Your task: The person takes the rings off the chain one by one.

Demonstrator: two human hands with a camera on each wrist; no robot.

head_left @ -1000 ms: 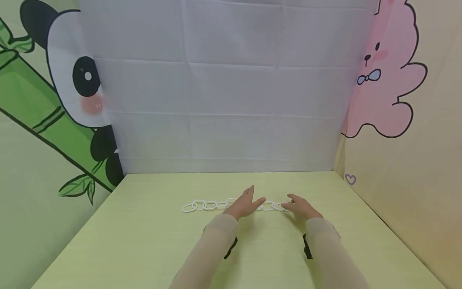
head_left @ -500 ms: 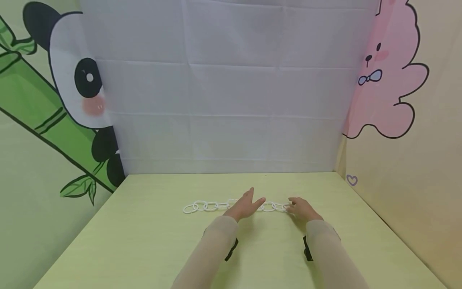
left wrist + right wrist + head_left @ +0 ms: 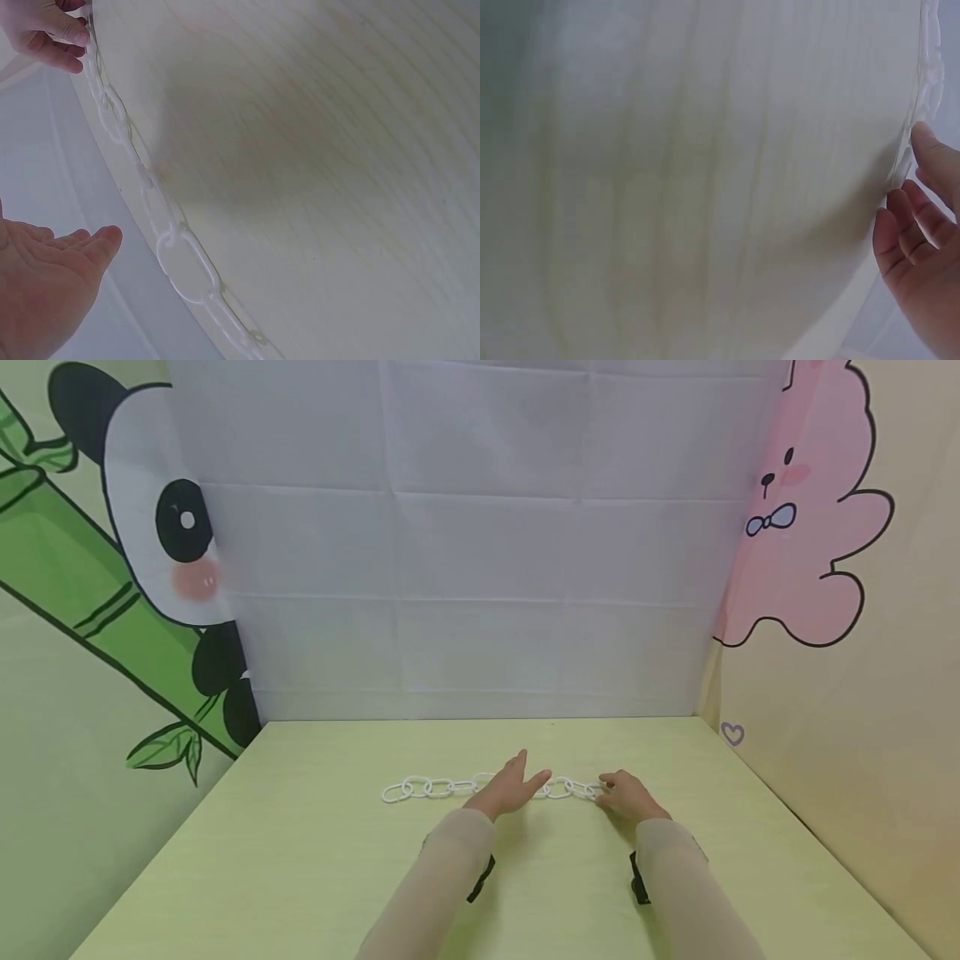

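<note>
A white chain of several oval links [image 3: 406, 790] lies stretched from left to right across the table. My right hand [image 3: 628, 795] is at its right end, and in the right wrist view the thumb and curled fingers [image 3: 913, 238] pinch the end link. Over the middle of the chain, my left hand [image 3: 507, 790] hovers with its fingers extended, hiding some links from the head camera. The left wrist view shows this hand [image 3: 52, 289] apart from the chain [image 3: 213, 298], with nothing in it.
The pale yellow table [image 3: 300, 868] ends at a hanging white cloth [image 3: 480, 643] at the back. Side walls carry a panda picture [image 3: 138, 518] on the left and a pink bear picture [image 3: 810, 568] on the right.
The right hand's fingers have closed in on the chain's right end link, moving slightly right and down. The left hand stays nearly still.
</note>
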